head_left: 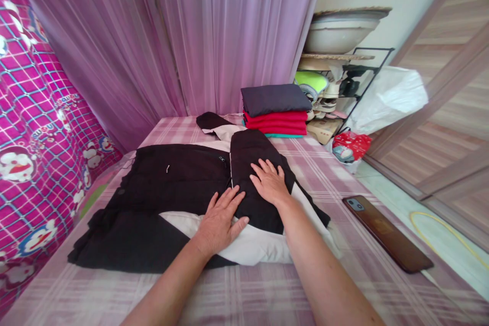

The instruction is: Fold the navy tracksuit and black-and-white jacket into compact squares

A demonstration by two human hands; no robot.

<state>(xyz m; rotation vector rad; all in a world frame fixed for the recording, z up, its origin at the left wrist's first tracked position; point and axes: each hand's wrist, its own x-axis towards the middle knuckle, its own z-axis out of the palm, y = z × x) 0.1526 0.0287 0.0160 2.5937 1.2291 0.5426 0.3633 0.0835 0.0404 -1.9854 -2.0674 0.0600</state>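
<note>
A black jacket with white panels [183, 173] lies on the plaid-covered surface [244, 295], partly folded, its dark sleeve lying along the near left. My left hand [221, 216] rests on it near the middle, fingers stretched out over the black and white fabric. Flat on the black part to the right is my right hand [269, 181], its fingers spread. Neither hand grips the cloth. A short zipper pull shows near the jacket's centre, and the hood or collar end points toward the back.
Behind the jacket stands a stack of folded red and dark clothes [277, 109]. A phone [385, 232] with a cable lies at the right edge. Purple curtains [237, 30] hang at the back, a patterned pink cloth [42, 153] at left. A shoe rack [359, 97] stands beyond.
</note>
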